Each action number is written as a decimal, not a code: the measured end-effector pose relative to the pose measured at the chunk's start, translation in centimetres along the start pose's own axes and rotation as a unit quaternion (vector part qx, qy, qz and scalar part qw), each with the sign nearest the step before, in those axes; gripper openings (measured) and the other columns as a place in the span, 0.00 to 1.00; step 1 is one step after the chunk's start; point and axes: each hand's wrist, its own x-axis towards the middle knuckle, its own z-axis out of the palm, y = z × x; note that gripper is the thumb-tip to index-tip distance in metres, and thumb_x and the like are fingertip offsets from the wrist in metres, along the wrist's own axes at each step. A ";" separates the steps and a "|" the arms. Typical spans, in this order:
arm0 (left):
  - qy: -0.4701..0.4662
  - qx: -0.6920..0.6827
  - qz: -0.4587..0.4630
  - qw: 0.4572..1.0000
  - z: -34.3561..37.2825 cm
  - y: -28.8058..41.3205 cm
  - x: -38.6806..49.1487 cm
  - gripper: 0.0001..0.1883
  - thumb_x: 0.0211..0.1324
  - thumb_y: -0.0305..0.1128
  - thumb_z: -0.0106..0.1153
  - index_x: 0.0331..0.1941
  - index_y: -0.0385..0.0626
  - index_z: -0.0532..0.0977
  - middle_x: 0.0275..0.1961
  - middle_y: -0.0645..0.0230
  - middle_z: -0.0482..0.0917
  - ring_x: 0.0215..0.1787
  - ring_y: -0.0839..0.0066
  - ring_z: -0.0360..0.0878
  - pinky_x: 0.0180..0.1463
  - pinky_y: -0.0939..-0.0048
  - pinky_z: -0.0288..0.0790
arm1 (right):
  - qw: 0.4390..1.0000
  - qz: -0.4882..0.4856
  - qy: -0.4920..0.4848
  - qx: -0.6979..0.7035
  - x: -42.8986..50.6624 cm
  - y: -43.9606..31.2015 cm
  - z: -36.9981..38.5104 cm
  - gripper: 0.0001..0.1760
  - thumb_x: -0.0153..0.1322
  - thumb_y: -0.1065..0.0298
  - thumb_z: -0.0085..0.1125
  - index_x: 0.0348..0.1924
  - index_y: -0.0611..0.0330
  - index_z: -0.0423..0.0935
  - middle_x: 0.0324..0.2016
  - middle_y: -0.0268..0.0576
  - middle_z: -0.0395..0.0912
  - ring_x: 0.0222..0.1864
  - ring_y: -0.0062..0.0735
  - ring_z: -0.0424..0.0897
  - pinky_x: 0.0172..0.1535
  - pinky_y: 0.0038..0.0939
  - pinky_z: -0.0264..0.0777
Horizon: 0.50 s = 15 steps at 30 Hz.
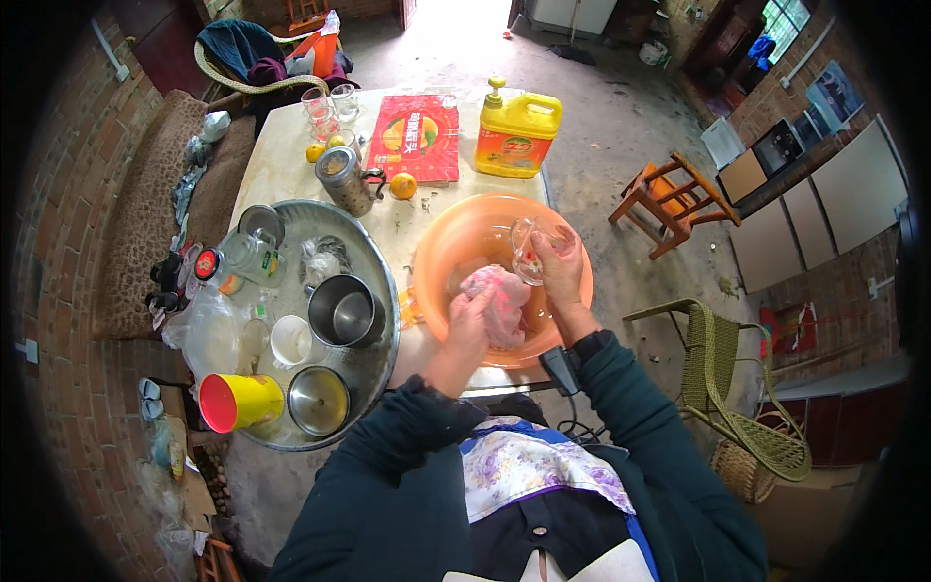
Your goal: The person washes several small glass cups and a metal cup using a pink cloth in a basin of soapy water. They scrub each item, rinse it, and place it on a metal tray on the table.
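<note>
An orange plastic basin (436, 240) holding some water stands on the table in front of me. Over it, my left hand (469, 320) grips a wet pink-and-white cloth (502, 305). My right hand (561, 269) holds a clear glass cup with a floral print (526, 254), tilted above the basin's right half, close to the cloth. Another clear item lies in the water, partly hidden by the cloth. Behind the basin are a yellow pump jug (516, 138) and an orange fruit (403, 186).
Left of the basin, a large metal tray (389, 342) carries a steel pot (345, 311), a glass jar (262, 265), a white cup (291, 340) and a yellow container (244, 402). Farther back are drinking glasses (344, 103), a metal mug (345, 182) and a red bag (414, 138). Chairs stand at right.
</note>
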 end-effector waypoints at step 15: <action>-0.004 0.316 0.060 0.947 -3.6 3.3 -3.0 0.12 0.64 0.21 0.50 0.50 0.36 0.74 0.46 0.66 0.81 0.44 0.74 0.82 0.50 0.71 0.77 | 0.838 -0.093 -0.190 -0.503 3.1 2.8 -1.4 0.28 0.65 0.57 0.67 0.53 0.63 0.73 0.40 0.51 0.82 0.42 0.45 0.82 0.46 0.40 0.75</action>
